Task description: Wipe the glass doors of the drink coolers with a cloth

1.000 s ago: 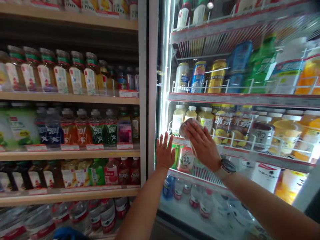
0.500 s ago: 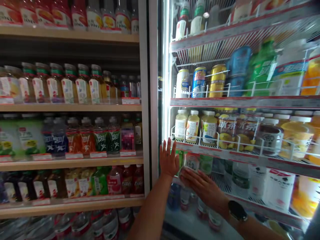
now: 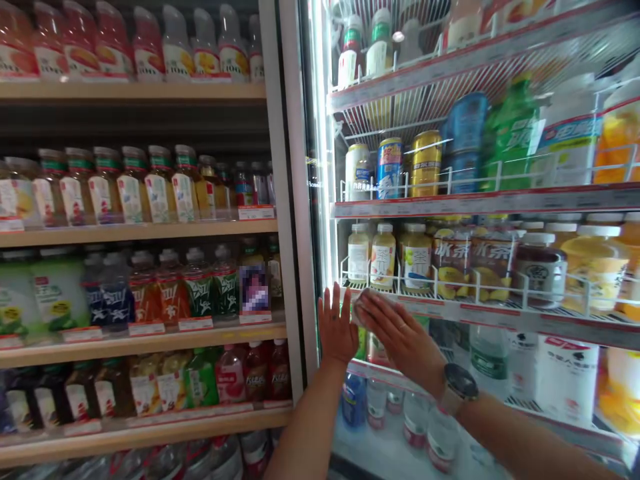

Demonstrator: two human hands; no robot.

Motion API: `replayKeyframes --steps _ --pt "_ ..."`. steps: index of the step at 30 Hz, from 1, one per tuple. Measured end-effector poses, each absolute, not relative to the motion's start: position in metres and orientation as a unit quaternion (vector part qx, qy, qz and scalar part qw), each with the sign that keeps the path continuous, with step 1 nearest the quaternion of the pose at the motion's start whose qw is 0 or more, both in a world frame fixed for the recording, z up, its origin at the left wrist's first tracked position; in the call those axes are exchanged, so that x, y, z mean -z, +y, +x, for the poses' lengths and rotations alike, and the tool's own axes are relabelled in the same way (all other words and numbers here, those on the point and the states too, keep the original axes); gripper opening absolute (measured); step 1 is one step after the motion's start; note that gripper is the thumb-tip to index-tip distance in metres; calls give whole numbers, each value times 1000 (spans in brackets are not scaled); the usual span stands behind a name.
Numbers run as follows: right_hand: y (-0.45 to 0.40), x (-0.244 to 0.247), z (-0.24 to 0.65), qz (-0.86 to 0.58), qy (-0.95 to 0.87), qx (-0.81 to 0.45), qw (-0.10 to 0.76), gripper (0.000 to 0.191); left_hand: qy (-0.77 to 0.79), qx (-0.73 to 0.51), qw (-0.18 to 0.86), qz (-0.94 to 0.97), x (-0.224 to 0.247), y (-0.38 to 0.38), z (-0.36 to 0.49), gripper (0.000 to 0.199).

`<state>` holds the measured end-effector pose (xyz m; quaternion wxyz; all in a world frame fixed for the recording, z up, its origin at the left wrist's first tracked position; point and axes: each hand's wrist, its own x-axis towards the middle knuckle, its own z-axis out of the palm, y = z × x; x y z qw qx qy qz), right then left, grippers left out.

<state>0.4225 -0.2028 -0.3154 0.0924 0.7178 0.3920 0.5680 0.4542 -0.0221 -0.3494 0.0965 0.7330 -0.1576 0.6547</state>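
My left hand (image 3: 339, 333) lies open with its fingers spread, apparently flat against the glass front of the lit drinks fridge (image 3: 323, 227), near its left edge. Just right of it, my right hand (image 3: 397, 330) has its fingers together over a small greyish cloth (image 3: 361, 308), pressed toward the glass. Most of the cloth is hidden under the fingers. A dark round watch (image 3: 461, 382) is on the right wrist. Behind the hands, a white-capped tea bottle (image 3: 383, 257) stands with others on the fridge's wire shelf (image 3: 450, 308).
To the left, wooden shelves (image 3: 150, 233) hold rows of bottled drinks. A grey upright post (image 3: 285, 200) separates them from the fridge. Inside the fridge are cans, such as a gold can (image 3: 426, 163), and large bottles, including a green bottle (image 3: 517, 137).
My right hand has moved up with the cloth, from below the shelf's front rail to about its height. The left hand stays in nearly the same place. The view has shifted slightly.
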Motion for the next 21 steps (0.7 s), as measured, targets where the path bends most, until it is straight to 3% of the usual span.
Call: replayKeyframes --steps 5,8,11,17,21 --pt "-206 387 421 714 398 -568 99 50 -152 -654 91 736 349 -22 454 59" --pt "-212 399 421 712 406 -563 109 50 -153 -659 88 731 349 -23 455 59" --pt "-217 377 422 708 416 -558 120 52 -150 -659 86 732 349 -22 455 59" --pt "-212 288 422 727 357 -579 93 54 -150 -655 92 735 350 -22 457 58" --pt "-205 273 421 732 329 -592 74 54 -150 -655 97 734 350 -23 458 59"
